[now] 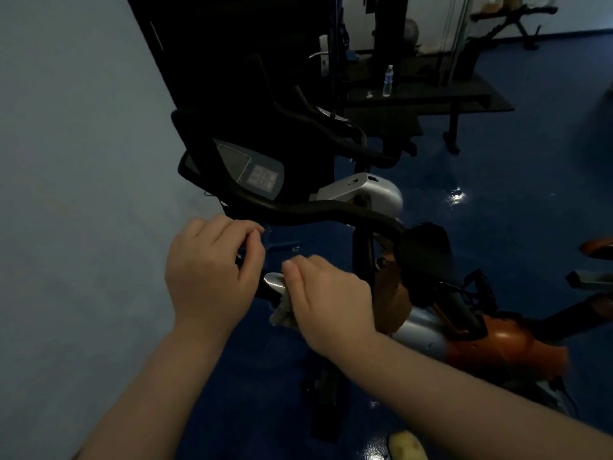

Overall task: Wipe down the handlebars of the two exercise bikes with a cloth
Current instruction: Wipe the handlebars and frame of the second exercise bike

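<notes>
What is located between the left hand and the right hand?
In the head view, a silver handlebar end shows between the left hand and right hand; the cloth hangs below.

No readable text anywhere. The bike console (252,171) has a small display panel with pale blocky marks, too dim and blurred to make out as digits or letters. The water bottle (388,80) on the tabletop (431,101) at the back carries a label band, too small to read.
</notes>
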Demonstrator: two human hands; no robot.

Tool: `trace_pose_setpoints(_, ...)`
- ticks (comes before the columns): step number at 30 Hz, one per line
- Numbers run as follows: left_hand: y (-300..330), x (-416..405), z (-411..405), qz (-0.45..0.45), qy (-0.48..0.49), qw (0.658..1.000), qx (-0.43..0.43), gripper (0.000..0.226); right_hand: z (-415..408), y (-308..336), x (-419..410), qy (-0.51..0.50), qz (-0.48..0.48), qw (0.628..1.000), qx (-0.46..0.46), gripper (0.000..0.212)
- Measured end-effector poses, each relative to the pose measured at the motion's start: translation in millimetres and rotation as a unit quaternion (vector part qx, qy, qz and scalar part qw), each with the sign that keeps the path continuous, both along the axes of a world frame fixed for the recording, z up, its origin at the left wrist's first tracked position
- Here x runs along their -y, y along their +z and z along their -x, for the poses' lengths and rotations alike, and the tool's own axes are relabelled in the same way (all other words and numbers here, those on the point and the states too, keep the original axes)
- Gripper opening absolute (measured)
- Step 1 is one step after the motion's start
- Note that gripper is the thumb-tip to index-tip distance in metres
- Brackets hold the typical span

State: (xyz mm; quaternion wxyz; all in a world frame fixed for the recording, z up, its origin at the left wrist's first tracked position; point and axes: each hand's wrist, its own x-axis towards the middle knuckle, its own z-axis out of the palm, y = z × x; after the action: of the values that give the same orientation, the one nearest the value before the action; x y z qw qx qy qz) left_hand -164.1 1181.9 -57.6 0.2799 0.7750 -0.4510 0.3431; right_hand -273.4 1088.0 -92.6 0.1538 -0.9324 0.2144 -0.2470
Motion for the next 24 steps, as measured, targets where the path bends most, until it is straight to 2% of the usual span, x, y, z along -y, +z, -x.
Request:
trace_pose_setpoints(5,-0.2,-1.3,1.5,0.017,0.001,1.000,-0.009,0.019,22.7,-34.6,32.7,0.091,0.057,0.981,0.163,0.044)
trace_pose_setpoints(7,-0.8,-1.2,3.3,0.020,0.004,1.000,-0.022,0.018,19.5,-44.8,41.5,0.096,0.091,0.971,0.200,0.045)
trace_pose_setpoints(9,-2.4,-3.1,5.1,0.029,-0.006,0.999,-0.039,0.019,19.7,-54.9,43.4,0.089,0.085,0.967,0.222,0.043)
trace_pose_setpoints(13,-11.0,-4.6,16.5,0.065,-0.024,0.994,-0.084,0.019,37.0,-74.1,37.2,0.074,-0.009,0.970,0.232,0.044)
trace_pose_setpoints(19,-42.1,-1.1,51.1,0.050,0.026,0.995,-0.088,0.045,66.5,-71.6,12.7,0.006,-0.114,0.961,0.253,0.045)
trace_pose_setpoints(22,-57.5,-0.4,72.5,0.048,0.009,0.986,-0.162,0.051,91.0,-73.6,13.8,-0.044,-0.111,0.966,0.230,0.044)
trace_pose_setpoints(24,-68.3,0.1,91.7,0.012,-0.019,0.977,-0.211,0.056,110.3,-79.1,17.0,-0.064,-0.129,0.969,0.200,0.044)
